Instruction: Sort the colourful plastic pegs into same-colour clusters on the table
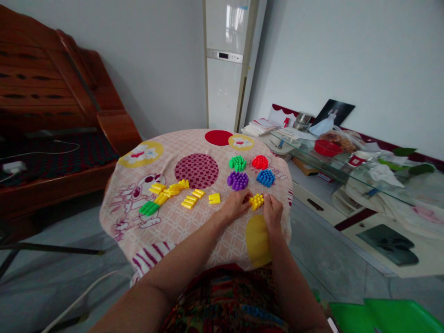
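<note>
A cluster of small yellow plastic pieces (257, 201) stands on the cloth near the table's right side. My left hand (237, 204) has its fingers curled in against the cluster's left edge. From the right, my right hand (273, 209) presses its closed fingers against the same cluster. Behind it are upright groups of purple pieces (237, 181), blue pieces (265, 178), green pieces (237, 163) and red pieces (260, 162). Left of my hands lie a yellow pair (214, 198), a row of yellow pieces (193, 199), and a joined yellow strip (173, 188) beside green pieces (149, 208).
A patterned pink cloth (208, 231) covers the round table. To the right, a glass-topped cabinet (347, 173) holds papers, bags and a red bowl (328, 147). A wooden bench (69, 111) stands at the left, a tall white air conditioner (224, 83) behind. Green plastic (385, 317) shows at bottom right.
</note>
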{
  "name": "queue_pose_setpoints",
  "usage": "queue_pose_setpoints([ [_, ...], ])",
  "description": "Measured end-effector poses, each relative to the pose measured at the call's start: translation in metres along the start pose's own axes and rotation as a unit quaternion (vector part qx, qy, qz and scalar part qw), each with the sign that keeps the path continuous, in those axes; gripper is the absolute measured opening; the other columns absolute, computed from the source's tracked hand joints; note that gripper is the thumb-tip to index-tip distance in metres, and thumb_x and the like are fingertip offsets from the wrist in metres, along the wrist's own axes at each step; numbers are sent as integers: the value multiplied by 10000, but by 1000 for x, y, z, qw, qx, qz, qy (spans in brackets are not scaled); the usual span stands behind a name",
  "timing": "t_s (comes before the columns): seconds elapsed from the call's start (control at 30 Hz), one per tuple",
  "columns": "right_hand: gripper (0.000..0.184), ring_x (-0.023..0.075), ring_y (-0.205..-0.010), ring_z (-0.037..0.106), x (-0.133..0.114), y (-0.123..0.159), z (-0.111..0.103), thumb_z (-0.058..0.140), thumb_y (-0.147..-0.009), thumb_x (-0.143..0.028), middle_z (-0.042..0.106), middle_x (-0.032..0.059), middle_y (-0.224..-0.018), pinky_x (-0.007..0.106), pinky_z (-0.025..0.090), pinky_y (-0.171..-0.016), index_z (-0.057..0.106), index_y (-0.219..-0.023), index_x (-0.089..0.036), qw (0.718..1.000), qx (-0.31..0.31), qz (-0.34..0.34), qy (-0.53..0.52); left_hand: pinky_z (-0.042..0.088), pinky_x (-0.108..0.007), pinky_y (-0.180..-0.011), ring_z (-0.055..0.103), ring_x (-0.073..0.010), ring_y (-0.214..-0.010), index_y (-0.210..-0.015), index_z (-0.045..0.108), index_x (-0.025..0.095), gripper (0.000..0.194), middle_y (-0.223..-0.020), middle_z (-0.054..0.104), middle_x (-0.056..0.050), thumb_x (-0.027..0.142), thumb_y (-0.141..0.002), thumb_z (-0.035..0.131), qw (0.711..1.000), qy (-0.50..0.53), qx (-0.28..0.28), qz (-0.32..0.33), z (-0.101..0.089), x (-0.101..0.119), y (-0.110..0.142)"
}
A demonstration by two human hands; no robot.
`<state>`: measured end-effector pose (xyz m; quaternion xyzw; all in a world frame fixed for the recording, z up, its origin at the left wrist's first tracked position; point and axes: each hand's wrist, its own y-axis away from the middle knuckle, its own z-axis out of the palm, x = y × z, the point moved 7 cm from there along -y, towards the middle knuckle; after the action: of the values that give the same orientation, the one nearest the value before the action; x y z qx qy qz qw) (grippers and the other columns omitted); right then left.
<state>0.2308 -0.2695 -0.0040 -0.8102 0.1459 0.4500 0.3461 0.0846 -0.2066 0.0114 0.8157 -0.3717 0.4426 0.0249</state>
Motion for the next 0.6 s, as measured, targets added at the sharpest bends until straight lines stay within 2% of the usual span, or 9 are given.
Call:
queue_pose_setpoints([
  [0.1,367,125,-561,409,1,0,0,409,-893,-433,482,-18,-584,253,297,-533,498,-632,-191,1000,0,2,1,474,-217,-649,612,-125,-712,-1046,641,152,307,-836,685,-25,124,-751,557,1000,-17,11,0,-3,1,1],
  [0.17,361,125,-555,398,1,0,0,412,-887,-432,478,-20,-579,252,296,-530,488,-625,-196,1000,4,3,0,481,-224,-675,617,-127,-728,-1074,641,153,324,-878,693,-38,126,-763,555,998,-46,32,-1,-12,0,2],
  [0.27,353,124,-552,387,1,0,0,414,-884,-426,477,-23,-572,252,295,-527,478,-619,-201,1000,7,5,-1,483,-249,-730,623,-140,-753,-1037,662,151,279,-927,704,-57,141,-777,562,990,-125,66,-19,-40,-5,5],
  [0.37,361,123,-554,385,2,1,0,413,-892,-431,470,-28,-571,254,289,-528,466,-618,-201,1000,5,9,0,477,-273,-763,633,-155,-769,-1025,674,158,244,-957,712,-59,212,-810,572,972,-201,95,-72,-77,-16,12],
  [0.4,364,122,-557,387,2,1,0,411,-895,-433,470,-28,-573,254,290,-529,465,-620,-201,1000,4,10,1,474,-277,-765,637,-161,-776,-1039,673,161,255,-959,714,-57,241,-817,578,967,-220,92,-92,-87,-20,15],
  [0.47,368,123,-564,399,1,2,0,408,-899,-437,481,-25,-584,252,297,-531,475,-628,-197,1000,1,11,1,470,-280,-766,646,-177,-801,-1053,676,168,285,-944,719,-54,291,-804,614,959,-249,52,-124,-99,-30,19],
  [0.6,363,124,-562,409,0,2,0,409,-893,-435,506,-17,-597,249,313,-529,498,-638,-192,1000,2,16,-7,463,-278,-764,645,-214,-880,-993,705,198,313,-969,717,-58,273,-689,713,943,-295,-49,-145,-98,-46,28],
])
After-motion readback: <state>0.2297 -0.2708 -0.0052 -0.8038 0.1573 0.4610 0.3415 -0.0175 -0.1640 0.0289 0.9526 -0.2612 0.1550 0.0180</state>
